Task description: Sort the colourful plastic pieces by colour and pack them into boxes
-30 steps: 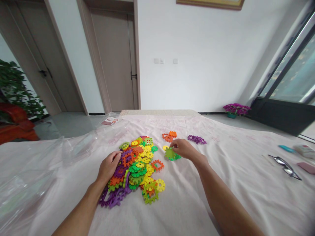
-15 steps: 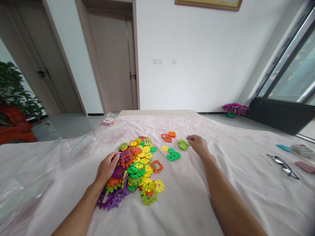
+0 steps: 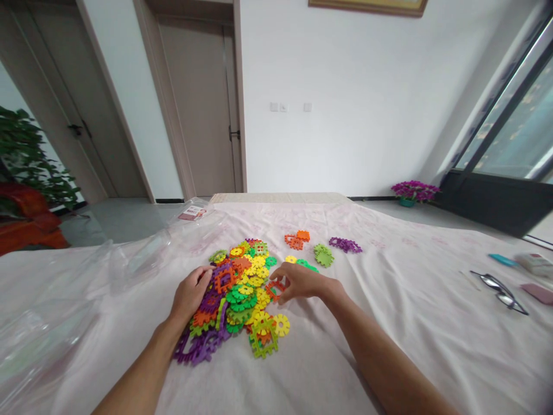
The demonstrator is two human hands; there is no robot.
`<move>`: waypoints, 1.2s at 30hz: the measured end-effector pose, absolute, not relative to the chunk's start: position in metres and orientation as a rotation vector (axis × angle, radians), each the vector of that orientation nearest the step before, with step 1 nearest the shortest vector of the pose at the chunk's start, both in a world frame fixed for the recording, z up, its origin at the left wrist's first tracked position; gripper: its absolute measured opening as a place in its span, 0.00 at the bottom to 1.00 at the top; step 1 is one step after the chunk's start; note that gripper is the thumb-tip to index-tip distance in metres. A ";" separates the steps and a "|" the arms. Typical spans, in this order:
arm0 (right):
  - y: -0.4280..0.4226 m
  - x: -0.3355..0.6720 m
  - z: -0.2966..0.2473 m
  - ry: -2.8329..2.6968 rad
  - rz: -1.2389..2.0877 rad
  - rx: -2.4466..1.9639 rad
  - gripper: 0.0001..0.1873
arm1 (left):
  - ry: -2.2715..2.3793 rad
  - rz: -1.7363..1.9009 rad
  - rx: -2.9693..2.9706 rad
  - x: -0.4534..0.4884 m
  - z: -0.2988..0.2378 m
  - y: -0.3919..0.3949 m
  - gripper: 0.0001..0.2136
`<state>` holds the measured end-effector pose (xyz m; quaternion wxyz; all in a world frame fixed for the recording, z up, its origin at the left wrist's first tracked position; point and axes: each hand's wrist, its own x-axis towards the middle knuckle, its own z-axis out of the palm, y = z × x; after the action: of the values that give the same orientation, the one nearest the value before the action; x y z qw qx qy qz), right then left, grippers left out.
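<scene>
A heap of plastic interlocking building pieces (image 3: 242, 297) in yellow, green, orange and purple lies on the cloth. My left hand (image 3: 192, 291) rests against the heap's left side beside purple pieces, fingers loosely extended and partly hidden. Along the heap's right edge, my right hand (image 3: 298, 281) has thumb and fingers spread around an orange square frame piece (image 3: 273, 292); no firm grip shows. Beyond that hand are orange pieces (image 3: 295, 241), a lime green piece (image 3: 324, 255) and a row of purple pieces (image 3: 345, 245). Dark green round pieces (image 3: 307, 265) are partly covered by the hand.
Clear plastic packaging (image 3: 142, 253) spreads over the left of the pale cloth (image 3: 319, 357). At the right lie eyeglasses (image 3: 496, 291), a light blue object (image 3: 502, 260), a white box-like object (image 3: 536, 264) and a dull red object (image 3: 537, 292).
My right hand has moved left and nearer, from the purple pieces to the orange frame piece. The purple pieces now lie uncovered on the cloth. My left hand stays nearly still.
</scene>
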<state>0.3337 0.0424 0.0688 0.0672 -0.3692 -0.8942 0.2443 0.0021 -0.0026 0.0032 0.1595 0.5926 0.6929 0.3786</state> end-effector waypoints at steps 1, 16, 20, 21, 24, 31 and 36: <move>0.040 0.331 0.068 -2.742 0.664 -1.100 0.30 | 1.982 1.086 1.695 0.002 0.003 -0.002 0.19; 0.027 0.313 0.064 -2.756 0.282 -0.906 0.20 | 1.976 1.078 1.693 0.004 0.007 -0.004 0.19; 0.031 0.310 0.056 -2.770 0.242 -0.809 0.12 | 1.985 1.069 1.689 0.004 0.007 -0.004 0.19; 0.033 0.310 0.055 -2.784 0.247 -0.760 0.11 | 1.983 1.072 1.694 0.004 0.007 -0.004 0.19; 0.036 0.311 0.053 -2.815 0.252 -0.651 0.08 | 1.980 1.083 1.704 0.004 0.007 -0.004 0.19; 0.037 0.317 0.059 -2.694 0.256 -0.695 0.11 | 1.971 1.084 1.695 0.002 0.004 -0.003 0.19; 0.052 0.337 0.063 -2.427 0.377 -1.075 0.11 | 1.975 1.078 1.688 0.002 0.003 -0.002 0.19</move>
<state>0.3365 0.0525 0.0634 0.2282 -0.3904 -0.8814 0.1369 0.0018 -0.0016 0.0028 0.1635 0.5921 0.6926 0.3781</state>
